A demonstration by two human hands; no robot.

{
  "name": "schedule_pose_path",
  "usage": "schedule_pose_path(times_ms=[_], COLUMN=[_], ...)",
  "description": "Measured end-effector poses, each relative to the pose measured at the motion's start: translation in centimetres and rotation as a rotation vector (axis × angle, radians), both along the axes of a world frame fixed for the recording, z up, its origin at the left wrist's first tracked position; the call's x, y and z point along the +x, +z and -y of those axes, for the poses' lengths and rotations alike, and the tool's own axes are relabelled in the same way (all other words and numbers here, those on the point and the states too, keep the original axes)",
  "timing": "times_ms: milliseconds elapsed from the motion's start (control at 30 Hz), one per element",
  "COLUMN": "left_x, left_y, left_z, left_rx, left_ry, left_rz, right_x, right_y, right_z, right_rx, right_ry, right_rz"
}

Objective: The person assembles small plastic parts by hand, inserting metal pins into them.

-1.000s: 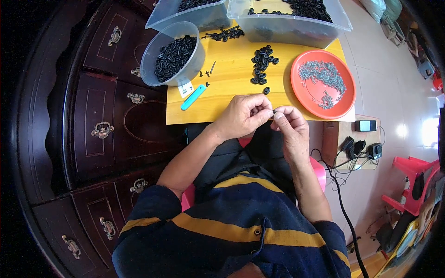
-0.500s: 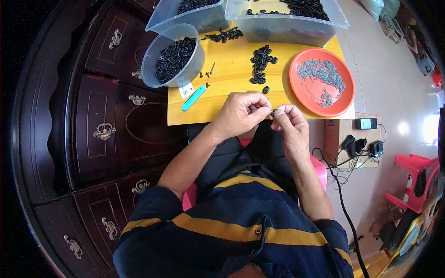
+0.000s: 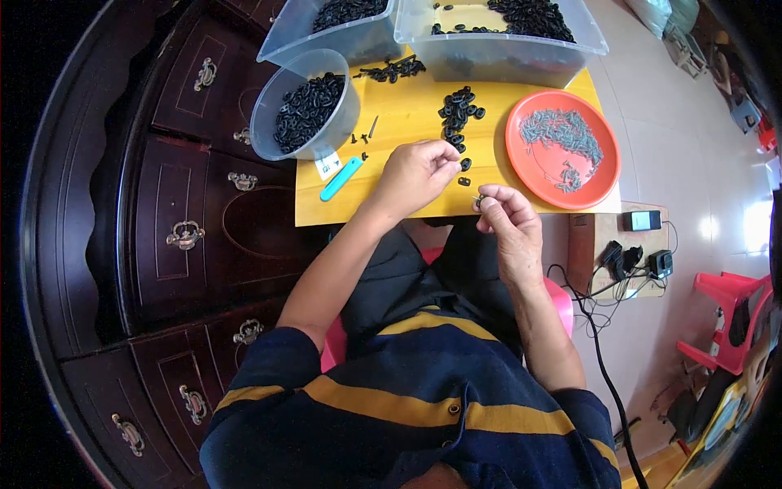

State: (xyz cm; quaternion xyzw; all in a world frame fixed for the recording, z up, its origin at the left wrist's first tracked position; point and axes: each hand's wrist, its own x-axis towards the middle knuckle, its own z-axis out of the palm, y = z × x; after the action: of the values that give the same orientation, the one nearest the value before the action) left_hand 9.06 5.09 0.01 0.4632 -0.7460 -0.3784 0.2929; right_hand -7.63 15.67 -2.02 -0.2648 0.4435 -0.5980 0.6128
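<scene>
My left hand [image 3: 417, 175] is over the yellow table, its thumb and index finger slightly apart. Right beside those fingertips lies a black oval two-holed piece [image 3: 465, 165]; whether they touch is hard to tell. Another such piece [image 3: 463, 181] lies just nearer to me. Beyond them is a loose pile of the same black pieces [image 3: 459, 110]. At the table's front edge, my right hand [image 3: 509, 224] pinches a small black piece [image 3: 479, 200], with a thin light metal sliver showing at it. A red-orange plate [image 3: 521, 167] of small grey screw-like pins [image 3: 562, 133] sits beyond that hand.
A round clear tub [image 3: 265, 122] of black parts stands at left, with two clear bins [image 3: 505, 61] [image 3: 358, 49] behind. A turquoise-handled tool [image 3: 341, 179] and tiny black bits lie near the tub. Dark drawers [image 3: 195, 196] flank the left; a cardboard box [image 3: 582, 244] with cables is right.
My hands were together over the small piece. The left has come away, up and leftward toward the black oval pieces. The right keeps its pinch nearly in place.
</scene>
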Motion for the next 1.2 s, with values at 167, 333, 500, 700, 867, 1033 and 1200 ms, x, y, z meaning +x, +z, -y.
schedule_pose_path(times_ms=[167,333,500,700,867,1033,1200], left_x=[-1.3,-2.1,-2.2,-3.4,-4.8,-5.2,-5.6], left_y=[-1.7,-1.4,-1.3,-0.6,-0.6,-1.6,-1.2], left_z=[1.1,1.5,1.8,1.5,1.4,1.9,2.1], left_rx=[-0.279,-0.273,-0.294,-0.259,-0.35,-0.372,-0.371], left_ry=[-0.009,-0.015,-0.029,-0.069,-0.179,-0.211,-0.208], left_rz=[0.238,0.362,0.411,0.288,0.34,0.452,0.532], right_x=[-0.2,-0.1,-0.2,-0.4,-0.2,0.0,-0.2], right_y=[-0.2,0.2,0.1,0.2,0.2,0.4,0.3], right_z=[0.0,0.1,0.2,0.1,0.2,0.2,0.2], right_rx=[-0.002,0.036,0.034,0.05,0.045,0.034,0.029], right_ry=[-0.014,-0.021,-0.017,-0.006,-0.028,-0.033,-0.016], right_rz=[0.029,0.042,0.044,0.053,0.062,0.088,0.078])
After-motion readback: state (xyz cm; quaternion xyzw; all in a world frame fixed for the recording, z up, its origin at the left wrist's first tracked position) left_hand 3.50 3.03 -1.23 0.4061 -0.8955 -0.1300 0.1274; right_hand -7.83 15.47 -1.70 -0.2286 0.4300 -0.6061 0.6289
